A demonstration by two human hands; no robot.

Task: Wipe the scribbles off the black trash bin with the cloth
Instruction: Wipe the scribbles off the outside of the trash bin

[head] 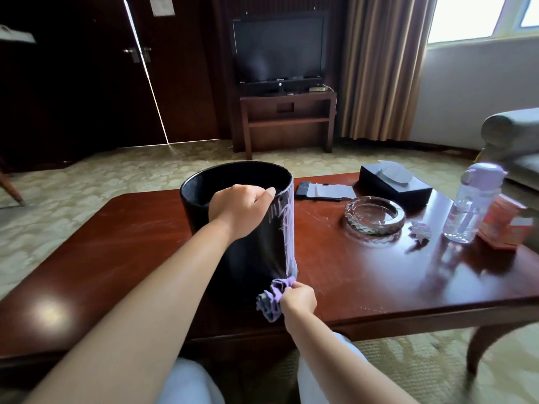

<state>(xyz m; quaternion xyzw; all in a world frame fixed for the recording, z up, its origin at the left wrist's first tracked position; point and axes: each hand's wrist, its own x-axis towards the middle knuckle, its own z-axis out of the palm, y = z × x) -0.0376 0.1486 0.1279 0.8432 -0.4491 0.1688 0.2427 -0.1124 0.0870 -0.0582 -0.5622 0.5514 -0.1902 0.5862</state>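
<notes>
So the left hand [242,209] grips the bin [250,258] rim to steady it while the right hand [299,298] pinches the bunched cloth [272,298] against the lowest scribbles [287,228].

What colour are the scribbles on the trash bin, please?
Pale purple scribbles, seen in the head view.

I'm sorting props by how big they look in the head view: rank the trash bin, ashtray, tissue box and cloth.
1. black trash bin
2. tissue box and glass ashtray: look alike, and the box sits farther away, so unranked
3. cloth, bunched in the right hand
</notes>
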